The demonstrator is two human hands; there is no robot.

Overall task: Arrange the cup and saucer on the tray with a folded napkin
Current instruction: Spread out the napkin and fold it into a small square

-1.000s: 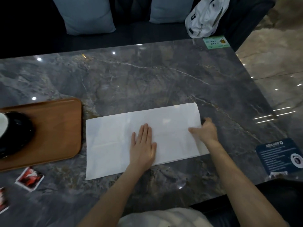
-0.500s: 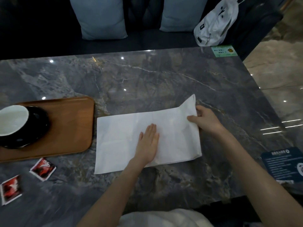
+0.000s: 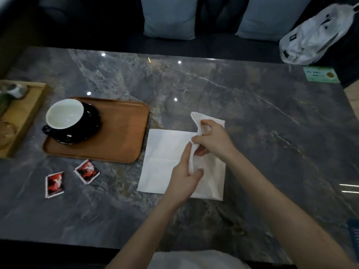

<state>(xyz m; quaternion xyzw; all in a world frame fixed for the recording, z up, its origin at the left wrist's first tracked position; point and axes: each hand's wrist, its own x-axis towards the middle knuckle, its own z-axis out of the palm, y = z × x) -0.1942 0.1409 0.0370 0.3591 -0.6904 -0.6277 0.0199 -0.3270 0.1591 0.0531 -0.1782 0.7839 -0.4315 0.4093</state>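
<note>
A white napkin [image 3: 165, 158] lies on the grey marble table, right of a brown wooden tray [image 3: 120, 136]. My right hand [image 3: 213, 140] pinches the napkin's right flap and holds it lifted over the middle. My left hand [image 3: 184, 177] rests on the napkin's centre, thumb and fingers touching the raised fold. A black cup with a white inside [image 3: 65, 114] stands on a black saucer [image 3: 91, 123] at the tray's left end.
Two red sachets [image 3: 55, 184] [image 3: 87, 171] lie on the table in front of the tray. A lighter wooden tray [image 3: 25, 113] with small items sits at the far left. A white bag [image 3: 314, 35] and cushions [image 3: 169, 16] rest on the bench behind.
My right hand has lifted the napkin's right end and carried it leftward over the middle. My left hand has turned to meet the fold. The view has shifted, showing the whole tray.
</note>
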